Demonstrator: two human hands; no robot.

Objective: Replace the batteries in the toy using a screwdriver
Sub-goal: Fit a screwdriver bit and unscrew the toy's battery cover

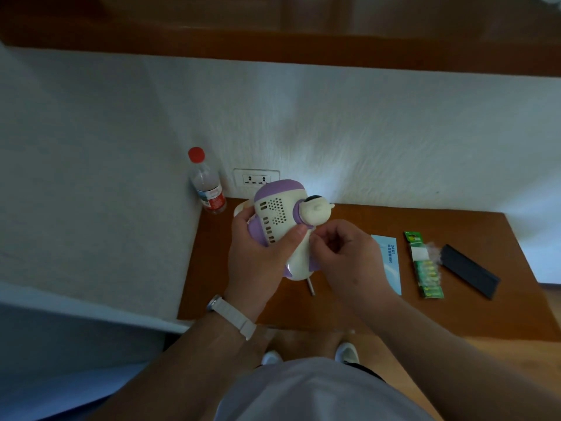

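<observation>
Over at the small wooden table (364, 314) in the corner, somebody is standing and holding the toy (279, 208) up off the surface, speaker-grille side facing up at them. My guess is they're early to midway through. The screwdriver (311, 287), or at least a thin metal shaft I'm taking for it, is lying on the table just under the toy and nobody's touching it. So either the screw is already out or they're still hunting for the battery door. I'm not seeing an open compartment or loose batteries anywhere from this angle.

The green battery pack (425, 265) is sitting well off to the right. It's lying between a blue packet (390, 262) and a black case (469, 270). Its wrapper is looking ruffled near the top, but I can't tell if any cells are missing. Swapping cells and closing up are probably still waiting.

Hands: the left hand (258, 253) is wrapping round the purple-and-white body from the left, thumb pressing across the front, watch strap showing at the wrist. The right hand (346, 256) is coming in from the right with fingers curled and thumb and forefinger pinching tight against the white shell. Whether they're holding a tiny screw or just picking at an edge, I can't tell.
</observation>
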